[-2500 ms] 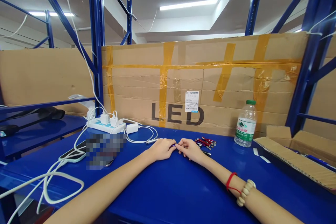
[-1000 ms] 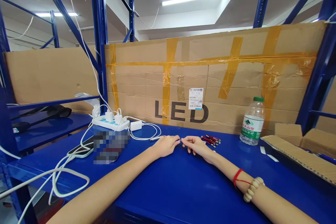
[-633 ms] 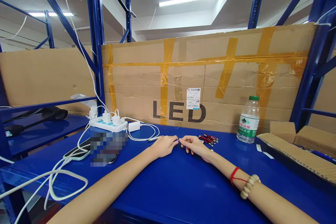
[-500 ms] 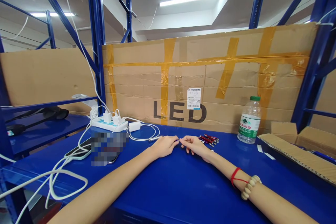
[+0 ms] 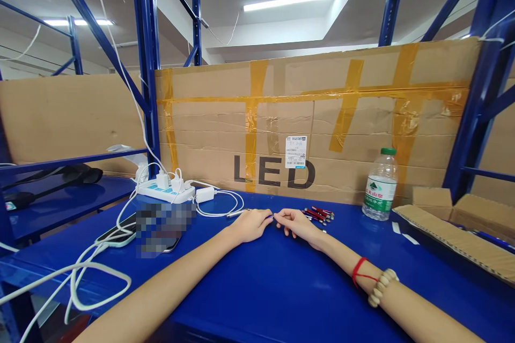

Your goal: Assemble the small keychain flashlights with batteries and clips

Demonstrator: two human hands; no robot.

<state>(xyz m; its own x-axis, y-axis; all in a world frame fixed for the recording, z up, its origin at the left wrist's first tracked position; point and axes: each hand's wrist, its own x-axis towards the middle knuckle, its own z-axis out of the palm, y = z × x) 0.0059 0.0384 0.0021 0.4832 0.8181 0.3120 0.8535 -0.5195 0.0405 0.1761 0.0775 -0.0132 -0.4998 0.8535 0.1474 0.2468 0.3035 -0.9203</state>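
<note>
A small purple pen-like rod (image 5: 269, 217) lies crosswise on the blue bench (image 5: 257, 278), pinched between both hands: left hand (image 5: 250, 225) at 9 o'clock, right hand (image 5: 293, 221) at 3 o'clock, equally near.

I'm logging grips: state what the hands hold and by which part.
Left hand and right hand pinch a thin pen-like stick between them, one at each end; its colour is unclear.
</note>
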